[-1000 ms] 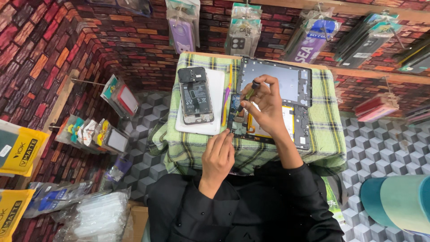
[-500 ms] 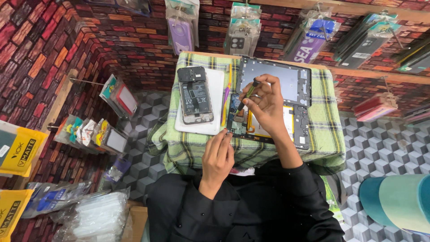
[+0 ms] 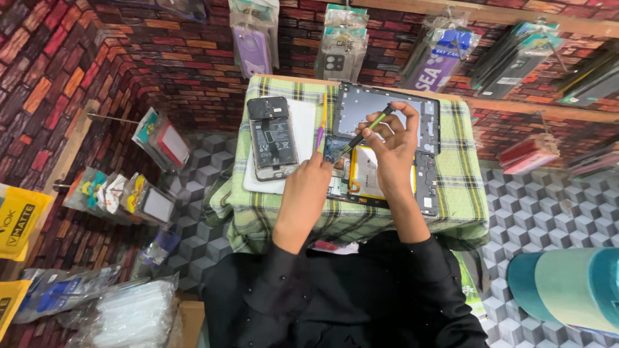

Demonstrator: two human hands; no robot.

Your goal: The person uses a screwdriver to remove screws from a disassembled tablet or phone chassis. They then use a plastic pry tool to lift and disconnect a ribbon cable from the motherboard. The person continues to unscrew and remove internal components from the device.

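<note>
Nearest to the camera are the black sleeves (image 3: 342, 296) of the person, and from them both forearms reach forward onto the desk (image 3: 451, 212), which is covered with a green checked cloth. The left hand (image 3: 308, 183) lies now with its fingers together on the near left part of the opened tablet (image 3: 387, 151); half a second ago it was lower, at the front edge of the cloth, so it has come up to steady the device. I cannot tell if it grips something, only that it presses flat near the small circuit board (image 3: 335, 149). The right hand (image 3: 390, 145) pinches a thin tool with green and black handle (image 3: 364, 133) between thumb and fingers, and the tip points down-left to that board, beside the pale battery (image 3: 364, 174). Earlier this hand was held more upright over the battery; now the tool is tilted lower and nearer to the board, which in my judgement means the work with the tip on the board is beginning, with both hands on the tablet. A little further left, just beside the tablet, a purple and yellow pen-like tool (image 3: 320, 132) lies on a white pad (image 3: 303, 129), and on the pad rests also an opened phone (image 3: 272, 138) with its back removed. Beyond the desk, packets with accessories (image 3: 342, 45) hang on the brick-pattern wall
</note>
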